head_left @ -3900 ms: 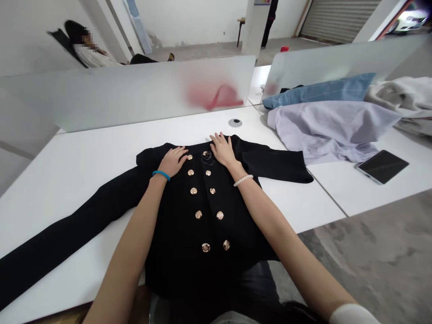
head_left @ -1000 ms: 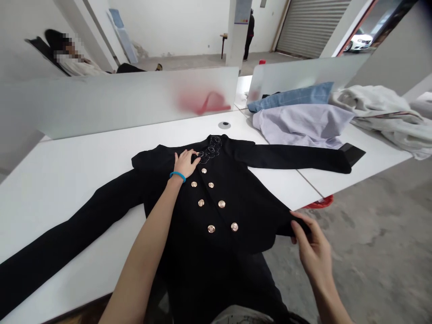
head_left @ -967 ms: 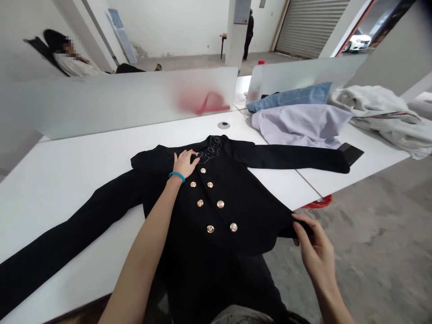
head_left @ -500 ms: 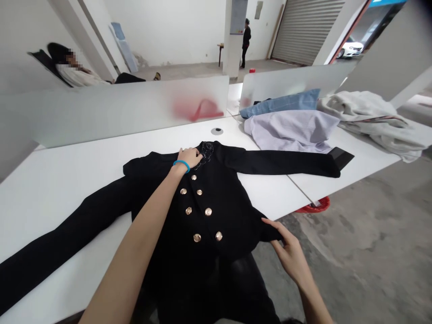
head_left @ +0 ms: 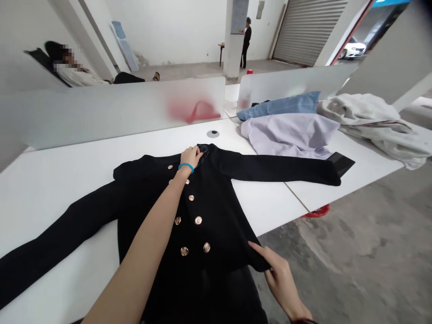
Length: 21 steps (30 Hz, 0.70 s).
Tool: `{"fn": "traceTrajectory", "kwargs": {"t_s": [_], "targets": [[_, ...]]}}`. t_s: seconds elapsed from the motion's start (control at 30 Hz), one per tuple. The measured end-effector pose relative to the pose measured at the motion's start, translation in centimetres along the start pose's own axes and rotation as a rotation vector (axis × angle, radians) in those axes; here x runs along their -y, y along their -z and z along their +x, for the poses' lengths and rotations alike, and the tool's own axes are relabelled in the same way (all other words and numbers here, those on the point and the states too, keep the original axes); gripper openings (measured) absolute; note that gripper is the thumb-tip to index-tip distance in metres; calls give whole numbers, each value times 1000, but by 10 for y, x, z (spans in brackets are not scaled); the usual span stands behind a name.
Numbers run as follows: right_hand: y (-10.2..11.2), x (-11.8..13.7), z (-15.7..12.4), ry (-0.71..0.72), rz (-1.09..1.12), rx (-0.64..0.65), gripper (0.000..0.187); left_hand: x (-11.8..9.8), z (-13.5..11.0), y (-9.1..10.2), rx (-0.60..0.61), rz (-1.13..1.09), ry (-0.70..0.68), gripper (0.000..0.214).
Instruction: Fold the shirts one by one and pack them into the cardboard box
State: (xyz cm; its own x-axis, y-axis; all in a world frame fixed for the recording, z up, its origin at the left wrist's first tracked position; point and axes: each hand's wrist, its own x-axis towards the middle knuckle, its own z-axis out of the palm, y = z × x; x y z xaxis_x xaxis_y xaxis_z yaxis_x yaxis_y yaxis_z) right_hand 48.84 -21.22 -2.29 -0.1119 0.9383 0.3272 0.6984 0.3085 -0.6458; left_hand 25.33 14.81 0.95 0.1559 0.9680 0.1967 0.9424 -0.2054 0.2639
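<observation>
A black double-breasted jacket with gold buttons lies front up on the white table, sleeves spread to both sides and its lower part over the near edge. My left hand, with a blue band at the wrist, is closed on the cloth by the collar, where dark rosette trim shows; its fingertips are partly hidden. Down at the hem's right corner, my right hand pinches the jacket between thumb and fingers.
Lavender cloth, blue cloth and pale grey garments lie at the right. A dark flat object touches the right cuff. Frosted dividers line the back. Beyond them, one person reclines and another stands.
My right hand has come nearer to me and slightly left, drawing the hem corner along. The jacket front has shifted toward me and lies straighter. My left hand stays by the collar.
</observation>
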Motion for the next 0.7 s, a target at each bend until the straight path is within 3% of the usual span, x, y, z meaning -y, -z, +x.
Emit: {"fn": "traceTrajectory", "kwargs": {"t_s": [0.13,0.23,0.33,0.4,0.5,0.6,0.7], "targets": [[22,6,3,-18,-154,206,53,-2,-14,9,-3,-47,-37,29],[39,14,9,-1,-194,170,49,9,-42,33,39,-64,-101,29],[37,26,25,-5,-119,99,41,48,-89,70,42,29,-215,30],[23,39,40,96,-75,117,39,88,-130,98,36,130,-203,32],[-12,65,64,353,-32,215,39,154,-204,131,39,243,43,41],[-52,90,78,517,-71,290,39,209,-282,144,48,321,283,55],[-82,100,79,612,-174,294,41,241,-342,147,27,327,469,56]]}}
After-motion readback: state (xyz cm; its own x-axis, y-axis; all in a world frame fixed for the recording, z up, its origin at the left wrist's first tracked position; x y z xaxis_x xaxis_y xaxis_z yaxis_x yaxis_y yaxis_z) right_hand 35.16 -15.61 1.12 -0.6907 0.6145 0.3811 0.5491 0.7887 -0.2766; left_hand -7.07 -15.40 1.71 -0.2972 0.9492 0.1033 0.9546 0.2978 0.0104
